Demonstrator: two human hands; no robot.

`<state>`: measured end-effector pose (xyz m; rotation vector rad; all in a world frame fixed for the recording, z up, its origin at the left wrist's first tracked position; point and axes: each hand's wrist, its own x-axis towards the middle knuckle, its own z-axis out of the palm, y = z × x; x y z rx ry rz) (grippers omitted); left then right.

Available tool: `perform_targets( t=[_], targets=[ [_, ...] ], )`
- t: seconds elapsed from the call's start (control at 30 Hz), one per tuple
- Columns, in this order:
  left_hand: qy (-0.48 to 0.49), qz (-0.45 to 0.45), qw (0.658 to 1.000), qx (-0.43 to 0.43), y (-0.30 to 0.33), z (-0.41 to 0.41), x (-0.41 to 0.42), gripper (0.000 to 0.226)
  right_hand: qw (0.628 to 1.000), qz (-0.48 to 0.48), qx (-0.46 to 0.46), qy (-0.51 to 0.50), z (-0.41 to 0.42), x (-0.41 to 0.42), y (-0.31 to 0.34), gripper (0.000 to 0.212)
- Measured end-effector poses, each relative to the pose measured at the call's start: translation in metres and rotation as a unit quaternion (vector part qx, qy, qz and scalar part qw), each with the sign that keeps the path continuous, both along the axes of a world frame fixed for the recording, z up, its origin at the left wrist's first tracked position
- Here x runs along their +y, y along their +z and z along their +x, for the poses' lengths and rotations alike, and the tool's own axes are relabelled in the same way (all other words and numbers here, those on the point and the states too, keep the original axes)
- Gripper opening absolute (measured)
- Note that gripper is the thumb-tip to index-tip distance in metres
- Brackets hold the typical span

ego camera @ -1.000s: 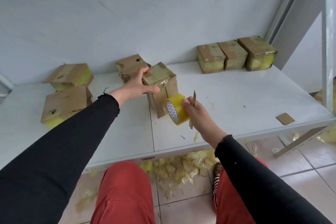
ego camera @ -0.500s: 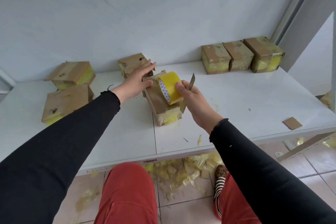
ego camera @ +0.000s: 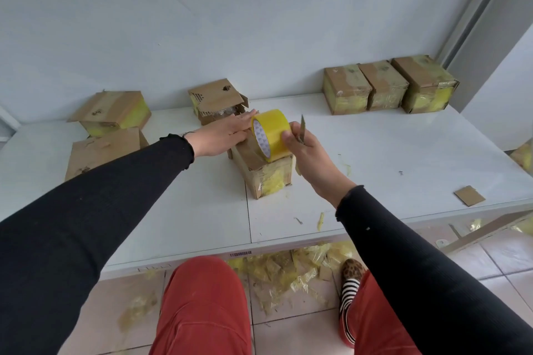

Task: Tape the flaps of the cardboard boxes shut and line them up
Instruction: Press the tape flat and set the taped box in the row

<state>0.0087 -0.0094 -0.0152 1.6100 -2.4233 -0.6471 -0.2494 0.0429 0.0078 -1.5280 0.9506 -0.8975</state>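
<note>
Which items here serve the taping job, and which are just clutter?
Job: tape roll and blade in right hand; box under left hand; three lined-up boxes.
Clutter: cardboard scrap; tape scraps on floor.

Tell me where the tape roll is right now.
In the head view, centre: the tape roll stands on edge atop the middle box, gripped by the right hand, beside the left hand.

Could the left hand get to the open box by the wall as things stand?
Probably yes: the left hand lies flat on the middle box, and the open box sits just beyond its fingers with nothing between.
</note>
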Motion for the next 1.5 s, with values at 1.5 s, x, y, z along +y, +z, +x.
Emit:
perform_targets(
  t=[1.5],
  targets=[
    [0.185, -0.045, 0.976, 0.103, 0.024, -0.031, 0.055, 0.115, 0.995, 0.06, -0.072, 0.037, 0.028, -0.021, 0.036, 0.039]
  ],
)
